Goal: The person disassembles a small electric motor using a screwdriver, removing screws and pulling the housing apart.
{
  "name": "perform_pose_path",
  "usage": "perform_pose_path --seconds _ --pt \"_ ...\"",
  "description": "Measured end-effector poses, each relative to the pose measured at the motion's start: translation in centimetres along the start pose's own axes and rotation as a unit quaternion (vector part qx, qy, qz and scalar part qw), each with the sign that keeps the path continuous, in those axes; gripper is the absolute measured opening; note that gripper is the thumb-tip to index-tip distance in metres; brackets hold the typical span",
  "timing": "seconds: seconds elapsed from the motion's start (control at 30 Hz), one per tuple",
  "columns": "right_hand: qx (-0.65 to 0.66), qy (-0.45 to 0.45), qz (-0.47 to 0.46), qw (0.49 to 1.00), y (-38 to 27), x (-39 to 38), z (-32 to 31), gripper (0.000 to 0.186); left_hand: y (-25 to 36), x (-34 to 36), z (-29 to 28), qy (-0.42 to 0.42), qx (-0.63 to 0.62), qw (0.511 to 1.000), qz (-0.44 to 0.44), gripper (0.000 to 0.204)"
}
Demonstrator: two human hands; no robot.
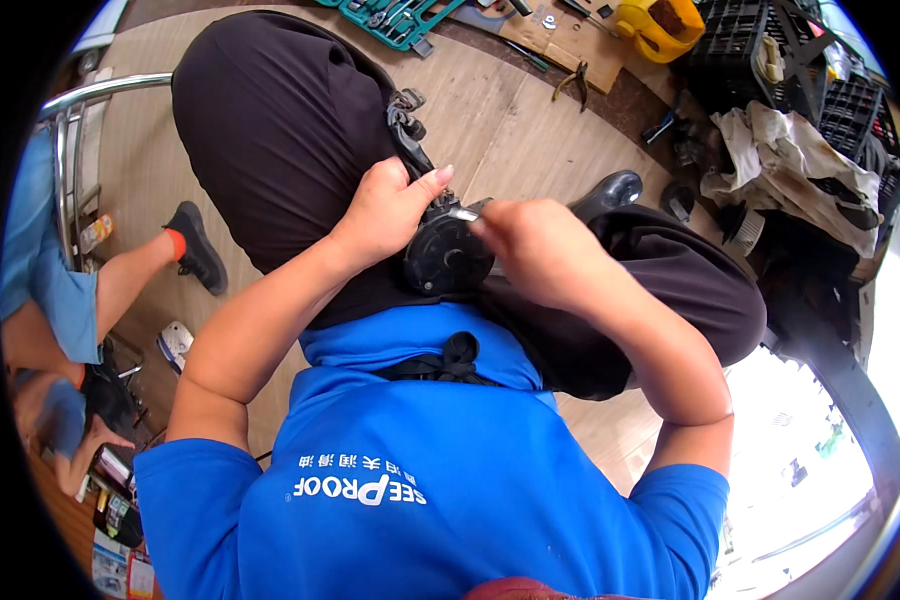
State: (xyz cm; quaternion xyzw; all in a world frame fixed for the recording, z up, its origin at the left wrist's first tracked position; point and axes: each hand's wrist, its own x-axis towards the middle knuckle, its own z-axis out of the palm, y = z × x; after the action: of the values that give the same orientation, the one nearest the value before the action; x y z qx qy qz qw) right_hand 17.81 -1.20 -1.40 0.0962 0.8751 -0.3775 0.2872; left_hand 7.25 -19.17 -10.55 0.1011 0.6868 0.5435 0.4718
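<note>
A black mechanical part with a round, drum-like housing [445, 258] and a narrow arm lies across my lap. My left hand [388, 212] is closed around the arm of this part, its thumb stretched along the top. Just right of it, my right hand [545, 248] is curled into a grip at the upper right of the housing. A short piece of shiny metal [463, 213] sticks out from its fingers toward the part. What kind of tool this is cannot be made out, as the fist hides the rest.
A green tool case [395, 25] lies open at the far edge. Beside it are pliers [572, 85] and a yellow cut-open container [660, 28]. Black crates [750, 45] and a dirty cloth [785, 165] stand at right. Another person's shoe [200, 250] is at left, near a metal rail [110, 90].
</note>
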Motion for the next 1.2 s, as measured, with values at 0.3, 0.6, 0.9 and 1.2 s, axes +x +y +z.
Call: perform_pose_path --seconds 0.3,0.6,0.9,1.2 --pt "0.689 0.207 0.054 0.693 1.6 -6.1 -1.5 0.032 0.9 -0.4 0.6 -0.023 -0.034 0.999 0.016 0.036" --pt "0.712 0.097 0.07 0.692 -1.2 -11.0 9.1 0.058 1.6 -0.5 0.3 -0.044 0.012 0.999 0.013 0.032" --pt "0.541 0.094 0.08 0.832 0.6 -12.3 4.3 0.06 -0.2 0.0 0.0 -0.003 0.039 0.999 0.027 0.042" --pt "0.116 0.082 0.011 0.99 0.4 -11.6 2.7 0.048 0.2 0.0 0.3 -0.003 -0.001 1.0 0.005 0.04"
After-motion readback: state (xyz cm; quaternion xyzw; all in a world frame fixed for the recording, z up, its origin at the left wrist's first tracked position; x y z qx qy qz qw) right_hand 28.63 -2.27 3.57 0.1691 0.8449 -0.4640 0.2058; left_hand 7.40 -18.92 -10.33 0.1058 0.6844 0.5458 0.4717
